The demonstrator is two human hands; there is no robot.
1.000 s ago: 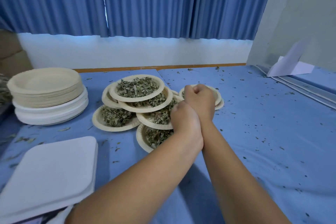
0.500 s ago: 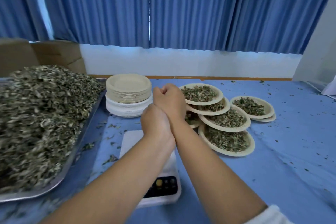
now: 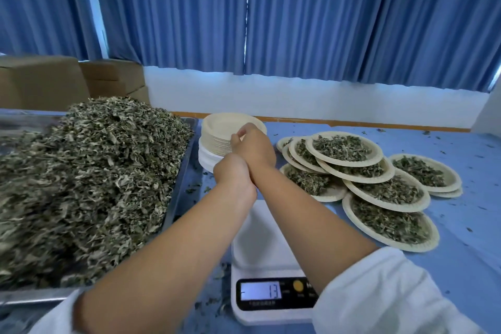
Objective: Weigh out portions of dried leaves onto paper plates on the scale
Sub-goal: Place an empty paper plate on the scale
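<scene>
A white scale (image 3: 264, 241) stands near me with nothing on its platform; its display reads 13. Behind it is a stack of paper plates (image 3: 221, 130). My right hand (image 3: 253, 146) reaches over the scale to the stack, with thumb and fingers pinching the near rim of the top plate. My left hand (image 3: 234, 176) is wrapped against my right wrist, and its fingers are hidden behind the forearm. A big heap of dried leaves (image 3: 89, 179) fills a metal tray (image 3: 180, 179) on the left.
Several paper plates filled with leaves (image 3: 379, 190) lie overlapping to the right of the scale. Cardboard boxes (image 3: 54, 81) stand behind the tray. Leaf crumbs dot the blue table (image 3: 466, 225). Blue curtains hang behind.
My view has swung left from the filled plates to the tray and scale. Both arms moved left together, and my right hand went from a fist to reaching the plate stack.
</scene>
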